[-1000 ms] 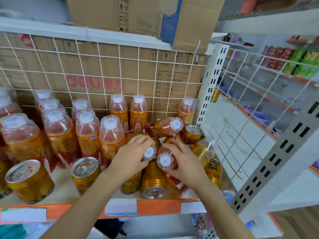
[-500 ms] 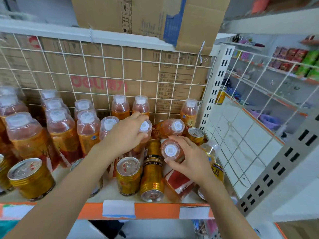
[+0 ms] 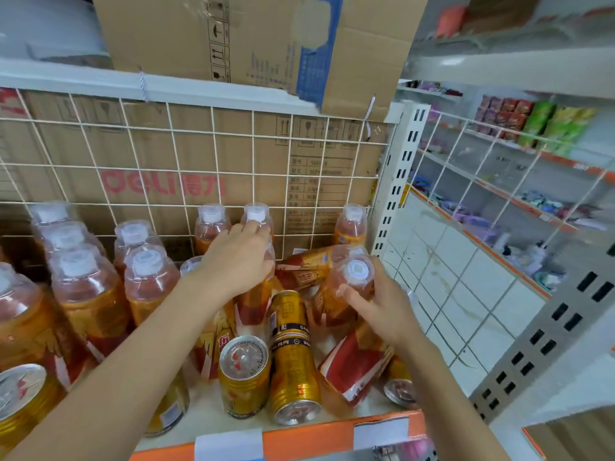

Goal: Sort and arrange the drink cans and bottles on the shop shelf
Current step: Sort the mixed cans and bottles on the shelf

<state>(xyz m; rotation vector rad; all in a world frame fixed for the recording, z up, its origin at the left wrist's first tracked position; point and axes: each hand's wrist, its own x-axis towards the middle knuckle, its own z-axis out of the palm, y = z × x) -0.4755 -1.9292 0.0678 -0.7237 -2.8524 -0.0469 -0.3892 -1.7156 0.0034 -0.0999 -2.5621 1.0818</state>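
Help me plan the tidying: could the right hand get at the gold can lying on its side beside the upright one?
Probably, but not at once. The can lies uncovered beside the right hand, nothing over it; yet that hand grips a tilted bottle and must set it down first.

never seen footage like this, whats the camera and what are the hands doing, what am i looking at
No machine here: a person wears one wide-angle camera on the head, so the single picture looks forward and down at their own bare arms. They face a shop shelf with a wire grid behind it. On it stand upright bottles of orange drink, plus gold cans: an upright can and a lying can beside it. The left hand grips the top of a middle bottle. The right hand holds a second bottle, its white cap facing the camera. A fallen bottle lies behind.
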